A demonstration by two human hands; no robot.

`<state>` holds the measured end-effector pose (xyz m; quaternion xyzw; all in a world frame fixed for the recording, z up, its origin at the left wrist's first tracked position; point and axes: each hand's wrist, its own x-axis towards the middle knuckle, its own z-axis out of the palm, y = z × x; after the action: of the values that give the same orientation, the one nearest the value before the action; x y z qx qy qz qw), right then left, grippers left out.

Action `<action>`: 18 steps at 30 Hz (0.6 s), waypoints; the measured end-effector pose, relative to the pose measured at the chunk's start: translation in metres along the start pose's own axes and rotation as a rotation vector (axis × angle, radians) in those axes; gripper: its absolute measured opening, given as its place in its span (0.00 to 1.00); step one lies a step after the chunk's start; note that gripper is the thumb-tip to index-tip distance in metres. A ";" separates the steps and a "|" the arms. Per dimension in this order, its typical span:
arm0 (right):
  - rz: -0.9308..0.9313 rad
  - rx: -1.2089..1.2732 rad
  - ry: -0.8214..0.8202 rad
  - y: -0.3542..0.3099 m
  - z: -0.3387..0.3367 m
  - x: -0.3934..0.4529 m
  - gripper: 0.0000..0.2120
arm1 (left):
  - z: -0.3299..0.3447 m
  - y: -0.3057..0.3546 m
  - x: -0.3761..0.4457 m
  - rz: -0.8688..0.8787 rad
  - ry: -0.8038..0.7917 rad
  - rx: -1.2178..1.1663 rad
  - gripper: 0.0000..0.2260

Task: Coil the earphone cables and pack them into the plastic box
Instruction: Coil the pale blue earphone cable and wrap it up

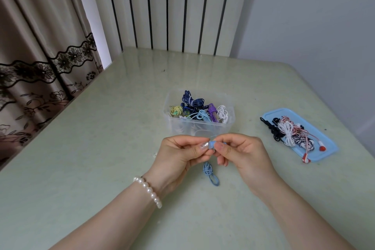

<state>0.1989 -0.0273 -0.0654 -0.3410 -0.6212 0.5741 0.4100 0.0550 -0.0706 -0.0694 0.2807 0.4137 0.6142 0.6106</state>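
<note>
A light blue earphone cable hangs as a small knotted coil below my two hands. My left hand and my right hand both pinch its upper end, fingertips meeting just in front of the clear plastic box. The box holds several coiled earphones: dark blue, yellow, light blue, purple and white. To the right lies a blue lid carrying a tangle of loose earphones in black, white and pink with red earbuds.
The pale green table stretches around the box. A lace-trimmed curtain hangs at the left edge, and a striped white panel stands behind the table. My left wrist wears a pearl bracelet.
</note>
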 end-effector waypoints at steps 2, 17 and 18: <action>0.012 -0.074 0.037 0.001 0.000 0.001 0.03 | -0.002 0.003 0.001 0.009 0.021 0.073 0.05; 0.130 -0.594 0.150 0.021 -0.021 0.011 0.12 | -0.071 0.043 0.015 0.064 0.267 0.911 0.09; 0.104 -0.554 0.182 0.019 -0.023 0.011 0.12 | -0.070 0.041 0.015 0.050 0.255 0.958 0.09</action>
<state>0.2137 -0.0051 -0.0827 -0.5214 -0.6966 0.3699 0.3256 -0.0277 -0.0636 -0.0718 0.4624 0.7138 0.3991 0.3427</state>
